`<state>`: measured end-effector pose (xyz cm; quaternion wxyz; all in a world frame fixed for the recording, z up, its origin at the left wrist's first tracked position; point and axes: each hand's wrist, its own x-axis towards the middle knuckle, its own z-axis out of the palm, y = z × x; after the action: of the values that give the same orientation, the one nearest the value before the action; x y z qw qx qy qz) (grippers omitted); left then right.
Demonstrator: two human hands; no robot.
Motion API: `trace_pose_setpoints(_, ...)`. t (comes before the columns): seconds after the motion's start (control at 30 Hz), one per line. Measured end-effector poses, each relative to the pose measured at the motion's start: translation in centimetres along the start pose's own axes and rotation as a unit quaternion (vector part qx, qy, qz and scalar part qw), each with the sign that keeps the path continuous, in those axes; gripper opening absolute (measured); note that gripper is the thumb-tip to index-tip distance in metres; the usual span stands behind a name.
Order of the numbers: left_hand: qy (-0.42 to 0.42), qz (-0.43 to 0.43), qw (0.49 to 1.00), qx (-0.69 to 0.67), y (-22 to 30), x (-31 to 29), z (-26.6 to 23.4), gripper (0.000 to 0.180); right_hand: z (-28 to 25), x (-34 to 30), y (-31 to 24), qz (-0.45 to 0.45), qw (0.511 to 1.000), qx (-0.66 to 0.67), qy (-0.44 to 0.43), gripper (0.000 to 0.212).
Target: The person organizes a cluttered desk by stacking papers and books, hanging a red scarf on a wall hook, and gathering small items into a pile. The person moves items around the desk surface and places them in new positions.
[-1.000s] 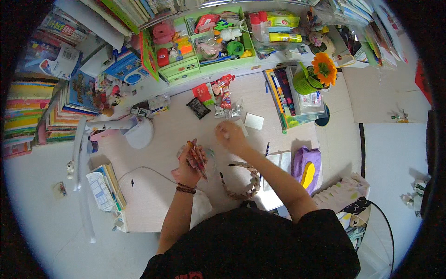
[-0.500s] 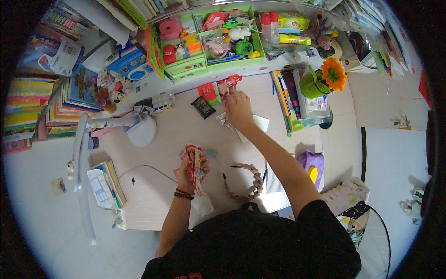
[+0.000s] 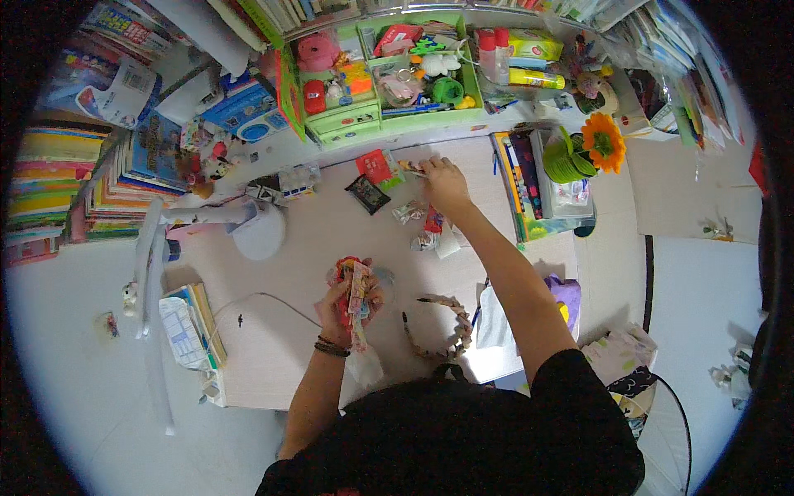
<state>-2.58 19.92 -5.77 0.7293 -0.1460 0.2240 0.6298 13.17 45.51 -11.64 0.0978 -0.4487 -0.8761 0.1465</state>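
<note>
My left hand (image 3: 339,307) is closed around a bunch of crinkled red and pale snack wrappers (image 3: 356,293), which hang down past the fingers. Farther off, my right hand (image 3: 447,187) reaches across the desk, its fingers pinched at a small light-coloured packet (image 3: 411,168). Beside that packet lie a red and green packet (image 3: 378,167) and a black packet (image 3: 367,194). Close to my right wrist, a red packet (image 3: 432,221) rests by a silvery crumpled wrapper (image 3: 408,212) and a white piece (image 3: 447,243) partly under the arm.
A white lamp base (image 3: 259,231) stands left. At the back is a green organizer box (image 3: 345,122) full of small toys. A potted orange flower (image 3: 602,142) and books stand right. Nearer me lie a beaded string-like loop (image 3: 457,318) and a purple pouch (image 3: 566,291).
The red packet that was under my right hand at the back now lies nearer me, by the wrist. My right hand is at the small packet. My left hand keeps its wrappers.
</note>
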Motion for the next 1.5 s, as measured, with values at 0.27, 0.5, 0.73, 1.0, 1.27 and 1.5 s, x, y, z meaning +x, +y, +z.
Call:
trace_pose_setpoints(0.27,-0.072,0.034,0.995,0.058,0.1,1.6,3.4,0.068,-8.9,-4.9,-4.3,0.185,0.721,0.663,-0.076,0.029)
trace_pose_setpoints(0.5,-0.089,0.030,0.994,0.051,-1.1,1.9,6.2,0.070,-10.9,-8.6,-6.3,0.202,0.611,0.759,-0.102,0.041)
trace_pose_setpoints(0.73,-0.032,0.047,0.996,0.064,-1.6,0.7,5.3,0.068,-9.0,-11.5,-4.1,0.242,0.530,0.802,-0.130,0.038)
trace_pose_setpoints(1.0,-0.015,0.028,0.998,0.057,-1.9,-1.1,3.4,0.066,-7.8,-14.0,-4.0,0.215,0.741,0.634,-0.042,0.040)
trace_pose_setpoints(1.27,-0.051,0.029,0.995,0.077,-3.1,-3.2,5.0,0.065,-10.3,-16.8,-5.6,0.187,0.874,0.443,0.071,0.027)
trace_pose_setpoints(1.5,-0.095,0.023,0.988,0.118,-6.6,-3.8,9.1,0.057,-14.1,-20.4,-11.5,0.222,0.860,0.453,0.081,0.024)
